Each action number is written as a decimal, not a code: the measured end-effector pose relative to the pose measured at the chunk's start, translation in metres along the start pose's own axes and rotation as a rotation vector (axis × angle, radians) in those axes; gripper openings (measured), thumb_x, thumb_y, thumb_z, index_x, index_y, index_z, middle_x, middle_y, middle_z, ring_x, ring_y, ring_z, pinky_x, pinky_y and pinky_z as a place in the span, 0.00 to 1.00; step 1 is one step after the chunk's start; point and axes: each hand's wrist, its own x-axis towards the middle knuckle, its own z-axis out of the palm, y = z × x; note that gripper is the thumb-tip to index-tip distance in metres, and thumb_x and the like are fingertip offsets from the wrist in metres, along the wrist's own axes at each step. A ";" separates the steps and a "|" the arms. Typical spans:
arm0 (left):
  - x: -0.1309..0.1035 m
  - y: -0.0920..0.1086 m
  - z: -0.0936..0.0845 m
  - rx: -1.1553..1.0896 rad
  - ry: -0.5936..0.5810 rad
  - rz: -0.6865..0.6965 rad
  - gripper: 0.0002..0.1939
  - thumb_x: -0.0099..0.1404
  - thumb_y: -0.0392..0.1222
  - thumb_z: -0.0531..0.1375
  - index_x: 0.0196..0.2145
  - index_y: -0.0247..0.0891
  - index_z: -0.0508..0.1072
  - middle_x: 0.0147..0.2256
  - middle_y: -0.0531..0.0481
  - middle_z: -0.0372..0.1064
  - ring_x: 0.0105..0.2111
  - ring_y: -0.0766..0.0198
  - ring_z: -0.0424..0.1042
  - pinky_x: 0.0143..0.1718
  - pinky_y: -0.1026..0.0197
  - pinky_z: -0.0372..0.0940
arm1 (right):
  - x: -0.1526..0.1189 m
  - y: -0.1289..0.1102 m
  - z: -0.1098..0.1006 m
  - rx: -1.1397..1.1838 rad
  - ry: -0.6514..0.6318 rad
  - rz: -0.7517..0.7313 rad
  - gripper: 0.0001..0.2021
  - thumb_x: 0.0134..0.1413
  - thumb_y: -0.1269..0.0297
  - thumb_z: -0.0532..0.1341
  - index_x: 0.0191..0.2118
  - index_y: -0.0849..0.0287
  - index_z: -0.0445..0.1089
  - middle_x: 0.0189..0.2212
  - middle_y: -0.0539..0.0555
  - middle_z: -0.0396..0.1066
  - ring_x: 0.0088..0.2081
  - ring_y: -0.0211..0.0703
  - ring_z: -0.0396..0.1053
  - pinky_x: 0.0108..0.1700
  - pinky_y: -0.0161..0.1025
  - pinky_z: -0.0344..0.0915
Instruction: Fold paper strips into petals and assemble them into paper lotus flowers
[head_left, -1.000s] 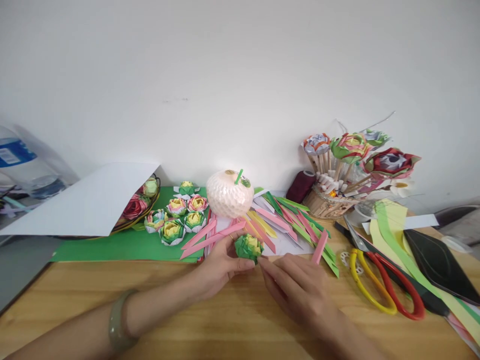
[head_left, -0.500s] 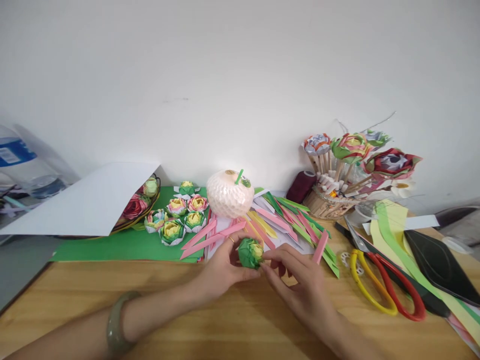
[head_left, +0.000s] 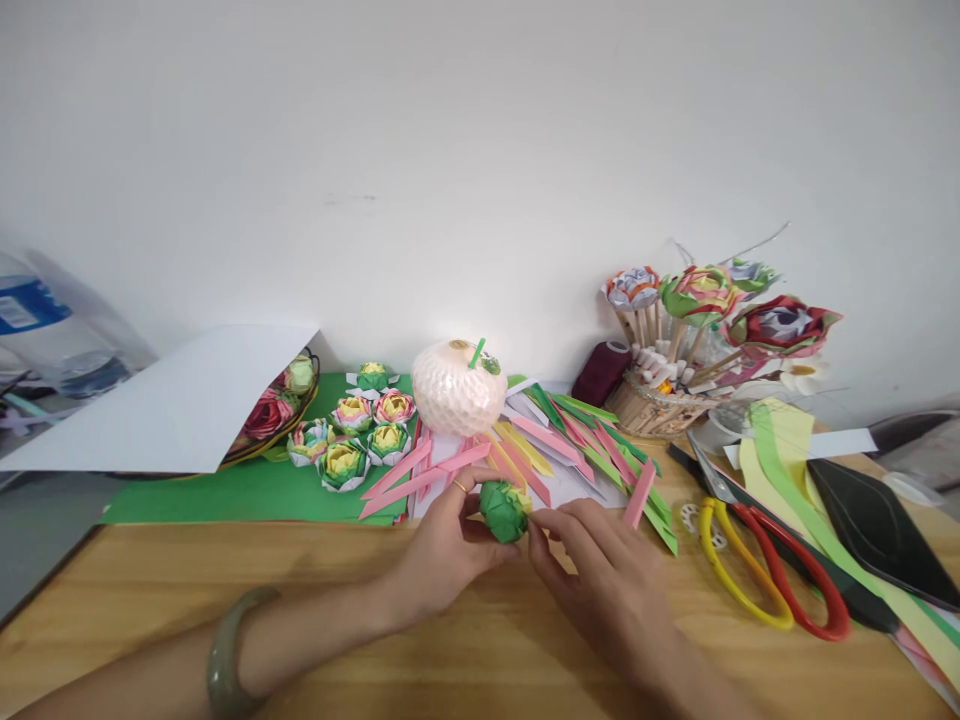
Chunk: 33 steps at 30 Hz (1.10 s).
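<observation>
Wicker basket (head_left: 303,408) holds folded flowers, partly hidden by white sheet (head_left: 172,400). Your left hand (head_left: 446,550) curls round green-yellow paper flower (head_left: 504,512) above table (head_left: 315,640); right fingertips pinched at its edge, grip unclear.

Flowers (head_left: 343,464) left of strips (head_left: 431,475), scissors (head_left: 750,560) right

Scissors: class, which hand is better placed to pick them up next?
Probably the right hand: it is nearer the scissors, on their side, while the left hand cradles the green paper flower.
</observation>
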 end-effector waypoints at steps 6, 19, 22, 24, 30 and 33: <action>0.000 0.000 -0.001 0.043 0.044 0.011 0.22 0.51 0.39 0.66 0.42 0.39 0.63 0.37 0.49 0.67 0.39 0.62 0.66 0.42 0.60 0.61 | 0.006 0.001 -0.004 0.396 -0.088 0.165 0.06 0.55 0.72 0.56 0.36 0.60 0.69 0.24 0.51 0.68 0.23 0.36 0.65 0.25 0.32 0.61; 0.001 0.003 -0.004 0.087 0.076 -0.027 0.25 0.49 0.33 0.65 0.45 0.38 0.64 0.42 0.46 0.67 0.44 0.58 0.67 0.45 0.56 0.61 | 0.016 0.012 -0.003 0.915 -0.394 0.627 0.10 0.54 0.60 0.57 0.31 0.60 0.71 0.27 0.51 0.71 0.30 0.39 0.67 0.32 0.33 0.63; 0.002 0.002 -0.004 0.088 0.067 -0.034 0.25 0.49 0.34 0.66 0.45 0.38 0.65 0.42 0.47 0.68 0.43 0.58 0.67 0.45 0.57 0.62 | 0.018 0.012 -0.005 0.857 -0.399 0.595 0.11 0.56 0.61 0.55 0.30 0.60 0.70 0.27 0.51 0.70 0.30 0.39 0.66 0.32 0.33 0.62; 0.002 0.002 -0.004 0.089 0.060 -0.039 0.26 0.48 0.34 0.66 0.45 0.39 0.65 0.41 0.47 0.68 0.43 0.58 0.67 0.45 0.57 0.62 | 0.019 0.012 -0.007 0.816 -0.416 0.581 0.11 0.57 0.61 0.54 0.29 0.60 0.70 0.25 0.51 0.69 0.29 0.38 0.65 0.30 0.33 0.61; 0.001 0.003 -0.004 0.109 0.026 -0.042 0.26 0.47 0.34 0.66 0.45 0.38 0.66 0.40 0.47 0.68 0.41 0.58 0.67 0.43 0.57 0.63 | 0.022 0.013 -0.011 0.843 -0.470 0.483 0.07 0.55 0.65 0.57 0.30 0.59 0.69 0.25 0.50 0.70 0.28 0.38 0.66 0.29 0.32 0.62; 0.000 0.003 -0.005 0.103 0.002 -0.039 0.26 0.47 0.34 0.67 0.45 0.38 0.66 0.41 0.47 0.67 0.41 0.58 0.67 0.42 0.57 0.63 | 0.024 0.016 -0.012 0.869 -0.491 0.456 0.10 0.56 0.63 0.55 0.29 0.60 0.70 0.26 0.51 0.71 0.29 0.38 0.67 0.31 0.32 0.64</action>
